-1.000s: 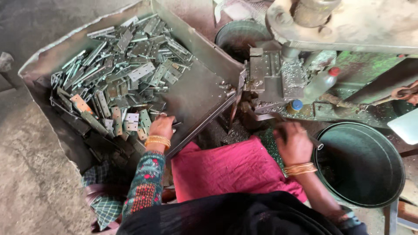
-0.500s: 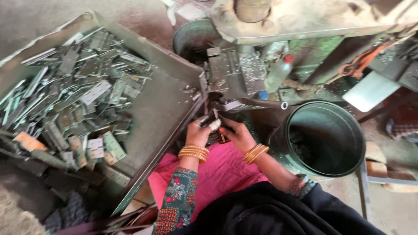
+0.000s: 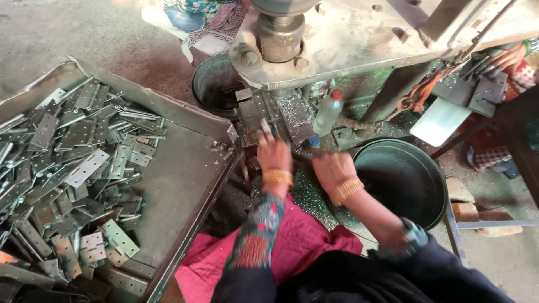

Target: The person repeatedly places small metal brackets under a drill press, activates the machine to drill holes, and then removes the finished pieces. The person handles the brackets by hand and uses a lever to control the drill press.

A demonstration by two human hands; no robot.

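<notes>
I see a flat metal hinge plate [image 3: 259, 115] lying on the bed of the press machine [image 3: 359, 39], right under the round ram [image 3: 279, 31]. My left hand [image 3: 273, 154] reaches up to the near end of that plate; its fingers [image 3: 265, 133] are pressed together on the plate's edge, though I cannot tell whether they pinch it or just push it. My right hand [image 3: 333, 168] rests just beside it, lower and to the right, fingers curled down toward the bed; whether it holds anything I cannot tell. Both wrists carry gold bangles [image 3: 278, 177].

Just past the hands a small clear bottle with a red cap [image 3: 328, 111] stands upright on the bed, with a blue cap [image 3: 314, 141] near its foot. Metal shavings [image 3: 310, 193] litter the space between my forearms. To the right, touching the machine's base, sits a round dark bucket [image 3: 418, 182], and a second dark bucket [image 3: 216, 84] stands behind the machine on the left. The machine's head overhangs the bed and hides the far end of the plate.

On my left a large sheet-metal tray [image 3: 185, 168] holds a loose heap of hinges [image 3: 73, 168], piled toward its far side. A pink cloth [image 3: 297, 241] covers my lap. At the upper right another person's hand [image 3: 508, 56] shows beside the machine's frame
</notes>
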